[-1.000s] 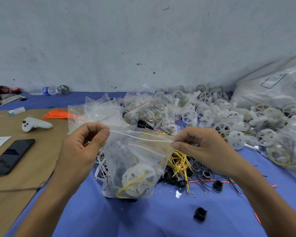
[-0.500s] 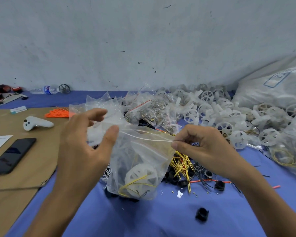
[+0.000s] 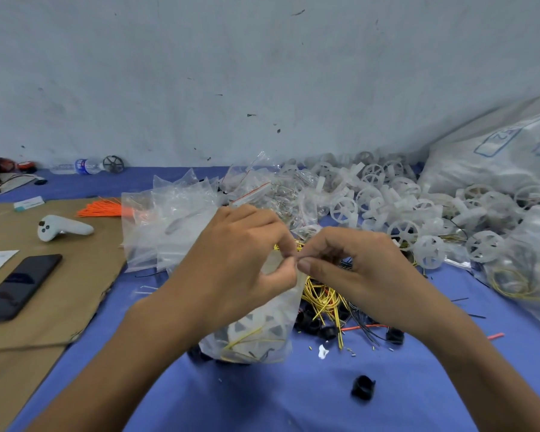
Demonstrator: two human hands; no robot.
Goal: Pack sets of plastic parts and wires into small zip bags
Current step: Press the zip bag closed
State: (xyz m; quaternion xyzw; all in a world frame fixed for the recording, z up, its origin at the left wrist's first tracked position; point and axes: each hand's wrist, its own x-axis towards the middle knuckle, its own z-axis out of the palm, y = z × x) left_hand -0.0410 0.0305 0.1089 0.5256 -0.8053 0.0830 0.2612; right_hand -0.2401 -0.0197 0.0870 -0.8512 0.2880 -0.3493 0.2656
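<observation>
A person's left hand (image 3: pixel 240 269) and right hand (image 3: pixel 356 272) meet at the top edge of a small clear zip bag (image 3: pixel 256 335). The fingers (image 3: pixel 307 264) of both hands are curled and pinch the bag's closure strip, fingertips almost touching. The step looks like pressing the zip shut on a finished set. Next, the strip probably needs a firm pinch along its whole length, since any gap would let small parts spill. The bag stands centre front, its bottom on the blue tabletop (image 3: pixel 262 400), just left of a loose wire heap (image 3: pixel 321 294). Through the wrinkled film show a white spoked wheel (image 3: pixel 250 325) and thin yellow wires (image 3: pixel 247 338).
</observation>
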